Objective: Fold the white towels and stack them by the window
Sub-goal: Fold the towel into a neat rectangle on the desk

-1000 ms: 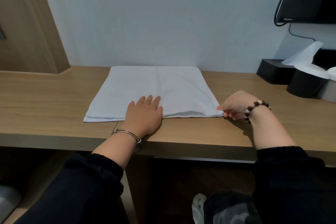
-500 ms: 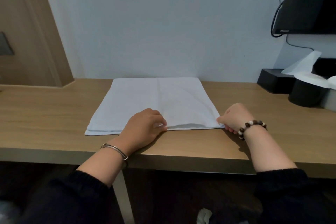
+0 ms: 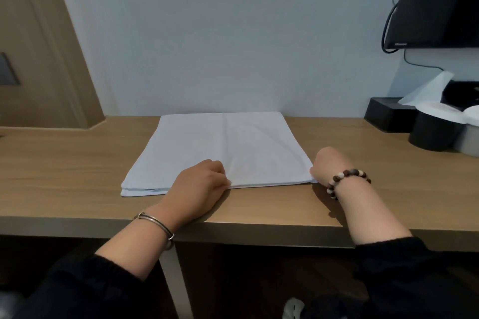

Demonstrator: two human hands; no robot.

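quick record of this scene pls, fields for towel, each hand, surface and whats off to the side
towel: white towel, folded flat in layers, back edge by the wall
left: left hand grips its near edge, near the middle
right: right hand pinches its near right corner
surface: wooden desk
side: black box at right, dark screen above

It looks like a hotel room. A long wooden desk (image 3: 77, 163) runs along a plain wall (image 3: 220, 33), with a wall-mounted television (image 3: 435, 2) at upper right and a black tissue box (image 3: 383, 118) beneath it.
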